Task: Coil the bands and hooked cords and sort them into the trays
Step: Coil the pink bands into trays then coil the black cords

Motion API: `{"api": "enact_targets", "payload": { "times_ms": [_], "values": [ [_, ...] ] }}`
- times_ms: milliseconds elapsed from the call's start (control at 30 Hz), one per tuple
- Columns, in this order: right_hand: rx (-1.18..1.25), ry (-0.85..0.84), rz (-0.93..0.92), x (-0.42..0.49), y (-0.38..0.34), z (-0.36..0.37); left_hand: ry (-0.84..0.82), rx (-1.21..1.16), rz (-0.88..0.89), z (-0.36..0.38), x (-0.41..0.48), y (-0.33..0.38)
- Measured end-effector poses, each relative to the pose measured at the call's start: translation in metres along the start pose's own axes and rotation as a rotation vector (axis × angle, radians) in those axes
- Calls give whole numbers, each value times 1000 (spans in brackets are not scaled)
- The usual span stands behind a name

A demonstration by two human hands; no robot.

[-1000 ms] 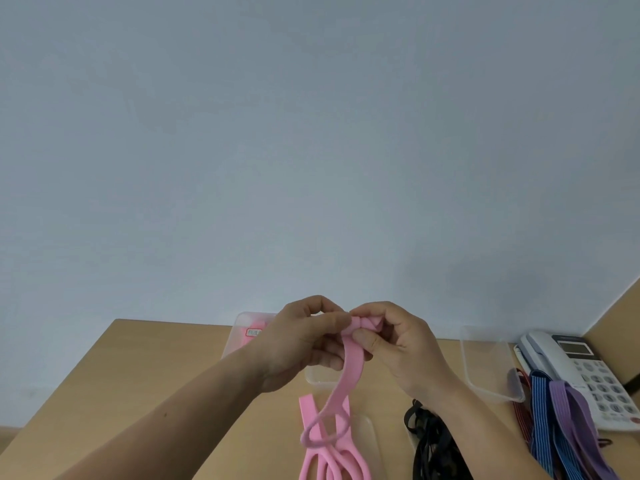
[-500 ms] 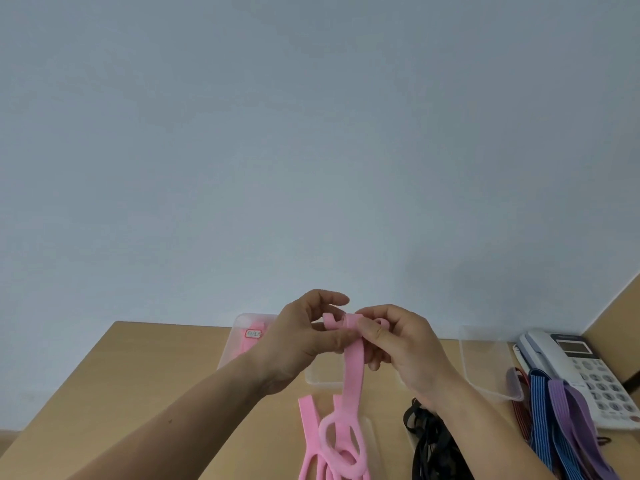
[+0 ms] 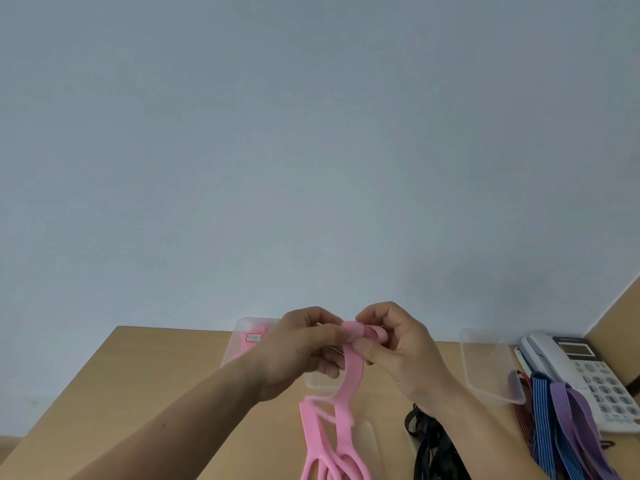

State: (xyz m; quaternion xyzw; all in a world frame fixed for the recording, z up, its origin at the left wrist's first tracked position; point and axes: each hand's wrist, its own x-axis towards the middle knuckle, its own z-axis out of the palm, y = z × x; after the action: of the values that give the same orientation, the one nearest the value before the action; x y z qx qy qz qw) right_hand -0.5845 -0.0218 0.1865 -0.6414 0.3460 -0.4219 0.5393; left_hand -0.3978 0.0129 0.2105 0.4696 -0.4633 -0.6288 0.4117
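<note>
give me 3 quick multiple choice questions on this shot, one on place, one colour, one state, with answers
1. Where on the desk is the phone? A far right B far left C centre
2. What colour is the band being coiled? A black B pink C purple
3. Which hand grips that band? A left only B right only C both

Answers: 1 A, it sits at the right edge; 2 B, the hanging strip is pink; 3 C, left hand and right hand both pinch its top.
</note>
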Motion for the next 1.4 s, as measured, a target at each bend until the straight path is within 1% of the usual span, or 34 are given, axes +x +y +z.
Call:
{"api": "enact_targets", "payload": {
  "times_ms": [200, 300, 367, 433, 500, 600, 733, 767, 867, 933, 1033, 1267, 1400],
  "values": [
    [15, 9, 0, -3, 4, -1, 48, -8, 33, 0, 0, 0],
    [85, -1, 2, -3, -1, -1, 62, -34, 60, 0, 1, -1],
    [118, 29, 22, 0, -3, 0, 56, -41, 92, 0, 2, -1],
    [105, 56, 79, 2, -4, 0, 56, -7, 133, 0, 4, -2],
    [74, 29, 127, 3, -3, 1, 64, 54, 173, -1, 5, -3],
    [39, 21, 143, 2, -3, 2, 79, 107, 201, -1, 4, -6],
    [-11, 48, 105, 3, 0, 1, 156, 127, 165, -2, 5, -10],
    [-6, 59, 99, 3, 1, 0, 151, 132, 144, -3, 5, -10],
    [14, 68, 81, 2, 0, -1, 62, 143, 73, -3, 3, -8],
    [18, 61, 76, 1, -1, 0, 44, 139, 51, -3, 2, -8],
    [27, 51, 76, -1, 0, 0, 28, 128, 50, -4, 1, -7],
    [63, 5, 54, -4, 0, -2, -40, -1, 39, -1, -1, -3],
    [111, -40, 45, -5, 0, -3, 11, -37, 73, 3, 1, -3]
  ]
}}
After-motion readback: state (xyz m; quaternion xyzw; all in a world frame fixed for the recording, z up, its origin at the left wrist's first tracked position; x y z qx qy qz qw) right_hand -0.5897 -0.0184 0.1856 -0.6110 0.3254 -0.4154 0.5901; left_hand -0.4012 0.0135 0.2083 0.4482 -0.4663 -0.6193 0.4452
